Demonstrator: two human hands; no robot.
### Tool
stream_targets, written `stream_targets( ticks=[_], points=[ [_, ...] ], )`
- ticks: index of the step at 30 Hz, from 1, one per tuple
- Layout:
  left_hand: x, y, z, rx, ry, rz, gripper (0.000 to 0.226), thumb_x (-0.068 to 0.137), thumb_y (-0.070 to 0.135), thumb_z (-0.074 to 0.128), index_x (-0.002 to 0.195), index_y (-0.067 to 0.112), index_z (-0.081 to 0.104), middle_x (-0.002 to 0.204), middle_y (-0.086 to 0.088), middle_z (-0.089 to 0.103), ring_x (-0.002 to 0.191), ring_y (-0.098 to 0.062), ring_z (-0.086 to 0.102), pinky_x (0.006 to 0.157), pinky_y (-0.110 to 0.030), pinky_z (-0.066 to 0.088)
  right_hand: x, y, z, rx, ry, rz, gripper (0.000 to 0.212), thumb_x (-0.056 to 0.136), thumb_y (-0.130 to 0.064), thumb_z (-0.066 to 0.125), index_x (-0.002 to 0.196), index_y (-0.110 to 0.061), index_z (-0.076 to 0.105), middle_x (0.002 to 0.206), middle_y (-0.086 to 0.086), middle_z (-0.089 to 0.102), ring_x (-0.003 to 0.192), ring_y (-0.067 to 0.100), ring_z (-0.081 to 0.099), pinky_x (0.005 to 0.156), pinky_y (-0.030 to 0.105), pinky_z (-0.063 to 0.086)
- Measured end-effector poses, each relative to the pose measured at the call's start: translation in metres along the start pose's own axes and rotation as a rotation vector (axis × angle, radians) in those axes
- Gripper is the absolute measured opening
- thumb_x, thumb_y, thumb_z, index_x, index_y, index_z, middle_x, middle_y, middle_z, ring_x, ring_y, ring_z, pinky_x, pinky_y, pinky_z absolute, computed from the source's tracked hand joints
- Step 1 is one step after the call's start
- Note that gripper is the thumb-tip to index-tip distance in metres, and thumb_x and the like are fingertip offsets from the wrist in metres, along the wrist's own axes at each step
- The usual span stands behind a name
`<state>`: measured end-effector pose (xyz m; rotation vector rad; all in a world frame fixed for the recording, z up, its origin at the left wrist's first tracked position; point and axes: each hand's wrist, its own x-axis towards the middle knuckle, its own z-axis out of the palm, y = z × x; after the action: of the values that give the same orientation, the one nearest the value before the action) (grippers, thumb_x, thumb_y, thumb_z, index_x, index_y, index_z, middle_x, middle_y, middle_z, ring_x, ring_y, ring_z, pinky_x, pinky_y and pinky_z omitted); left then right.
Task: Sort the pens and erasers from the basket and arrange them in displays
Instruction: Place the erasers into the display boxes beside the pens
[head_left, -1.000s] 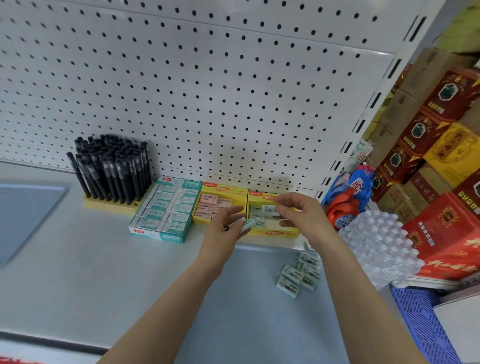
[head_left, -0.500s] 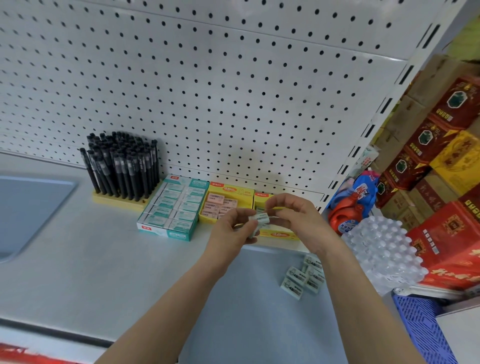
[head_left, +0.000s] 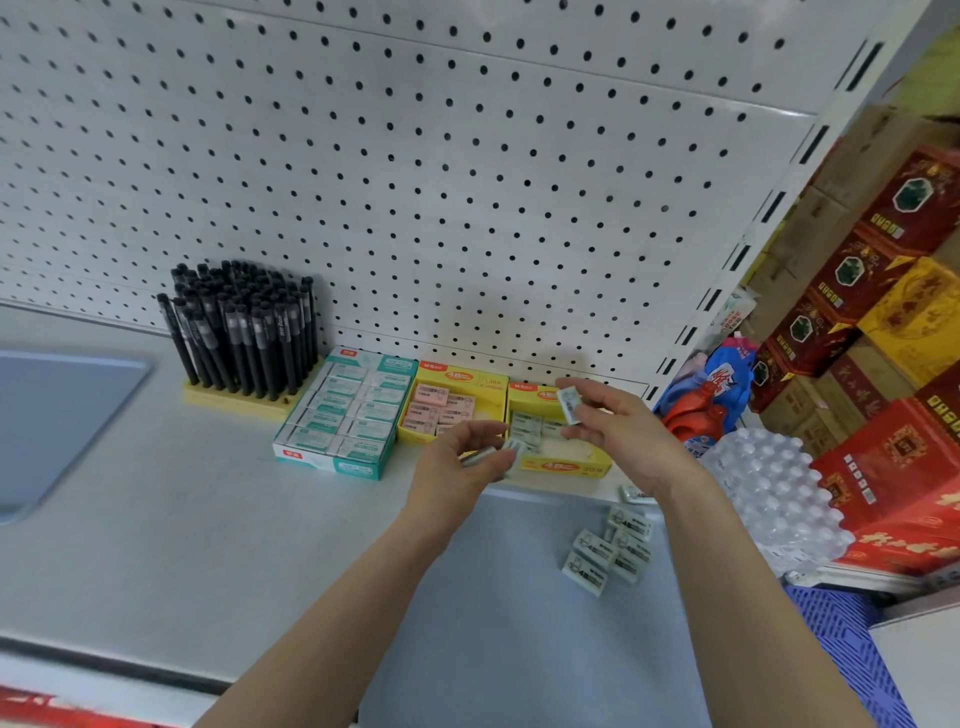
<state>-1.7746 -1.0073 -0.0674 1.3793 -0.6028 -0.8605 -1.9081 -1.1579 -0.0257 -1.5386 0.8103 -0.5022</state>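
Observation:
My right hand (head_left: 618, 426) pinches one small pale-green eraser (head_left: 569, 404) above the right yellow display box (head_left: 566, 464), which holds several like it. My left hand (head_left: 460, 460) grips a few more erasers (head_left: 501, 453) just left of that box. A second yellow box (head_left: 457, 402) with pink erasers sits beside it, then a teal box (head_left: 343, 415) of white erasers. Black pens (head_left: 244, 325) stand in a yellow holder (head_left: 234, 401) at the left. Several loose green erasers (head_left: 608, 551) lie on the blue mat (head_left: 519, 623).
The white pegboard (head_left: 415, 156) backs the shelf (head_left: 156, 519). A blue mat (head_left: 57, 415) lies at the far left. To the right are a red and blue refill pouch (head_left: 711, 400), shrink-wrapped bottles (head_left: 769, 499), stacked red and yellow cartons (head_left: 883, 312) and a blue crate (head_left: 852, 654).
My hands were together passing an eraser; now they have parted. The right hand has lifted one eraser up and right over the yellow box, while the left hand stays low.

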Motion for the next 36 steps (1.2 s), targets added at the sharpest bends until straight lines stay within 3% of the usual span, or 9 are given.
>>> stream_targets(
  ticks=[3,6,9,12,15,21,27,33,36],
  points=[
    [0.001,0.000,-0.002,-0.011,-0.010,0.000,0.026,0.085,0.007,0.071,0.107,0.020,0.068,0.104,0.001,0.069,0.082,-0.001,0.067,0.072,-0.016,0.053,0.003,-0.001,-0.005,-0.102,0.029,-0.009,0.018,0.100,-0.009,0.050,0.108,-0.014,0.065,0.090,0.004,0.050,0.080,0.012,0.061,0.079,0.023,0.056],
    [0.003,-0.002,-0.003,-0.012,-0.017,-0.013,0.027,0.087,0.005,0.068,0.112,0.017,0.067,0.105,0.001,0.071,0.084,-0.005,0.069,0.074,-0.016,0.053,0.007,0.004,-0.004,-0.390,0.136,-0.093,0.008,0.095,-0.018,0.059,0.093,-0.022,0.065,0.084,-0.003,0.061,0.073,0.011,0.055,0.074,0.029,0.048],
    [0.004,-0.003,-0.002,-0.009,-0.023,-0.024,0.028,0.088,0.003,0.066,0.111,0.020,0.066,0.108,-0.001,0.070,0.086,-0.006,0.070,0.081,-0.022,0.056,0.010,0.010,-0.003,-0.534,0.242,-0.116,0.016,0.091,-0.016,0.062,0.087,-0.030,0.067,0.083,-0.005,0.069,0.073,0.013,0.061,0.069,0.030,0.048],
    [0.006,-0.003,-0.002,-0.046,-0.013,-0.041,0.030,0.088,-0.001,0.064,0.112,0.018,0.066,0.106,-0.003,0.068,0.090,-0.011,0.069,0.085,-0.027,0.057,0.011,0.012,0.001,-0.579,0.230,-0.051,0.019,0.092,-0.008,0.059,0.088,-0.023,0.069,0.085,-0.002,0.070,0.067,0.010,0.069,0.071,0.028,0.053],
    [0.006,-0.004,-0.002,-0.086,-0.010,-0.061,0.030,0.088,-0.003,0.063,0.111,0.017,0.067,0.104,-0.005,0.066,0.100,-0.021,0.068,0.086,-0.031,0.057,0.016,0.013,0.005,-0.731,0.196,0.013,0.015,0.092,-0.008,0.059,0.095,-0.017,0.071,0.096,0.000,0.071,0.074,0.013,0.072,0.077,0.028,0.054],
    [0.006,-0.002,-0.002,-0.124,-0.016,-0.061,0.029,0.087,-0.005,0.064,0.103,0.019,0.068,0.096,-0.006,0.065,0.095,-0.022,0.068,0.083,-0.029,0.058,0.021,0.012,0.007,-1.151,0.046,0.040,0.026,0.081,-0.017,0.071,0.107,-0.018,0.072,0.108,0.003,0.067,0.101,0.023,0.060,0.087,0.030,0.045],
    [0.007,-0.001,-0.002,-0.128,-0.003,-0.084,0.025,0.086,-0.005,0.065,0.104,0.012,0.065,0.095,-0.007,0.065,0.091,-0.020,0.071,0.079,-0.029,0.059,0.021,0.018,0.015,-1.197,0.109,0.010,0.024,0.085,-0.017,0.067,0.109,-0.018,0.068,0.108,0.003,0.067,0.099,0.022,0.060,0.074,0.024,0.039],
    [0.009,0.004,-0.001,-0.171,0.002,-0.102,0.022,0.087,-0.005,0.063,0.107,0.004,0.059,0.092,-0.008,0.065,0.085,-0.018,0.072,0.076,-0.027,0.059,0.020,0.018,0.016,-1.197,0.137,-0.010,0.020,0.085,-0.020,0.069,0.104,-0.017,0.070,0.106,0.002,0.067,0.097,0.021,0.061,0.073,0.024,0.038],
    [0.010,0.006,0.002,-0.222,0.012,-0.102,0.019,0.088,-0.005,0.062,0.103,0.005,0.056,0.095,-0.014,0.066,0.085,-0.018,0.072,0.075,-0.026,0.059,0.012,0.007,0.019,-0.904,0.191,-0.111,0.011,0.087,-0.028,0.069,0.092,-0.019,0.072,0.089,-0.003,0.070,0.083,0.017,0.065,0.071,0.029,0.049]
  ],
)
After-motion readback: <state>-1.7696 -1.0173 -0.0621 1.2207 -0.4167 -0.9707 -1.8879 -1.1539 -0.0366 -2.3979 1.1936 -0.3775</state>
